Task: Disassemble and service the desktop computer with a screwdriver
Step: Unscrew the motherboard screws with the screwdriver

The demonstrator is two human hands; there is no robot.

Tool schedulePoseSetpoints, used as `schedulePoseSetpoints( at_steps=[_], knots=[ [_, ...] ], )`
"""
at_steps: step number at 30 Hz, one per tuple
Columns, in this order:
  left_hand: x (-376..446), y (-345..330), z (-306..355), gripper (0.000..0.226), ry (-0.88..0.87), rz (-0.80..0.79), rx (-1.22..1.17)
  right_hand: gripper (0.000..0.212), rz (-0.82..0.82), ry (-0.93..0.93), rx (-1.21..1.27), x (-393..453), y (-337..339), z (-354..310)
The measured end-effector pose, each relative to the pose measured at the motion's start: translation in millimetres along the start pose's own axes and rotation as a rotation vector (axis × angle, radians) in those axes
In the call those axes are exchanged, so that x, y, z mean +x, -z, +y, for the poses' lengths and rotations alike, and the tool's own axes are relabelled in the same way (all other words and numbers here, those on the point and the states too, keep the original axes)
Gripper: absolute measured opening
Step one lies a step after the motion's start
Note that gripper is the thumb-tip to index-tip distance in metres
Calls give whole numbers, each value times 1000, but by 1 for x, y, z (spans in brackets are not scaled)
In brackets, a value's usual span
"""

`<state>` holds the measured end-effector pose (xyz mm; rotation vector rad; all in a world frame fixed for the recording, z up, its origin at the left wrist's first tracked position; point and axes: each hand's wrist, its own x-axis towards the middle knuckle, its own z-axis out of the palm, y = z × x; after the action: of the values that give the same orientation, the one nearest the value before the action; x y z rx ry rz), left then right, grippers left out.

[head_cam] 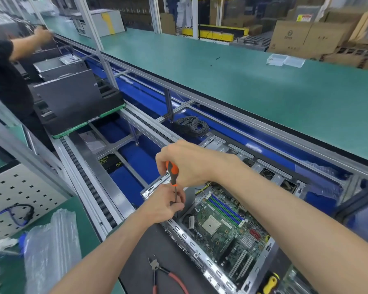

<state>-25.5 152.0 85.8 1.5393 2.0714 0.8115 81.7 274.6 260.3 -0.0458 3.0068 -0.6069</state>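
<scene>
An open desktop case (179,234) lies flat in front of me, its green motherboard (223,225) with the bare CPU socket exposed. My right hand (189,164) grips the orange-and-black handle of a screwdriver (172,172), held upright over the case's near left corner. My left hand (164,205) pinches the screwdriver's dark shaft low down, close to the case rim. The tip is hidden behind my left fingers.
Red-handled cutters (164,274) lie on the dark mat near me, and a yellow-handled tool (271,282) rests by the case. Coiled black cable (191,126) sits behind the case. Bubble wrap (51,247) is at the left. Another person (6,66) works at a black case (72,98).
</scene>
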Motion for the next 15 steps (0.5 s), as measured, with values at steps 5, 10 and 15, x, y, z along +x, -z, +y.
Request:
schedulePoseSetpoints(
  at_steps=[5, 10, 15],
  knots=[
    [2, 0, -1, 16, 14, 3, 9, 35, 198, -154, -299, 6, -12, -9],
    [2, -1, -1, 16, 76, 7, -83, 7, 111, -51, -197, 12, -13, -8],
    [2, 4, 3, 11, 80, 47, -248, 19, 59, 8, 84, -1, -6, 1]
  ],
)
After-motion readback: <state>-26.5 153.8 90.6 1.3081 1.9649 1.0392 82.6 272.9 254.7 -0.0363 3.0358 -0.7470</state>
